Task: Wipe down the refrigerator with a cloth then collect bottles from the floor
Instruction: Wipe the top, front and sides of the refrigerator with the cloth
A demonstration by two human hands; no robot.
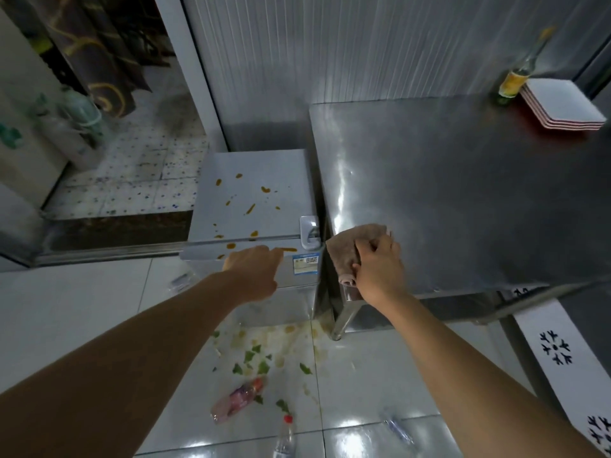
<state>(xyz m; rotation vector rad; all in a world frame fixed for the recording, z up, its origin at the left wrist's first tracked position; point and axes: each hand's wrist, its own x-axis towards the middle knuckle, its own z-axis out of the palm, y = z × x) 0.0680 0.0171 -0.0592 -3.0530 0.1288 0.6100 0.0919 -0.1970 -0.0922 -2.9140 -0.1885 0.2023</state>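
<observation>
Bottles (238, 400) strewn on floor below arms. Cloth (350, 249) pinched by right hand (380, 269) at table corner; stained refrigerator (254, 200) just leftward, nearer left hand (254, 272), fingers loosely extended.

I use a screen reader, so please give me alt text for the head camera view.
A person's right hand grips a brown cloth at the corner of a steel table, while the left hand reaches towards a small grey refrigerator spattered with orange sauce. Plastic bottles and green scraps litter the white tiled floor.
</observation>
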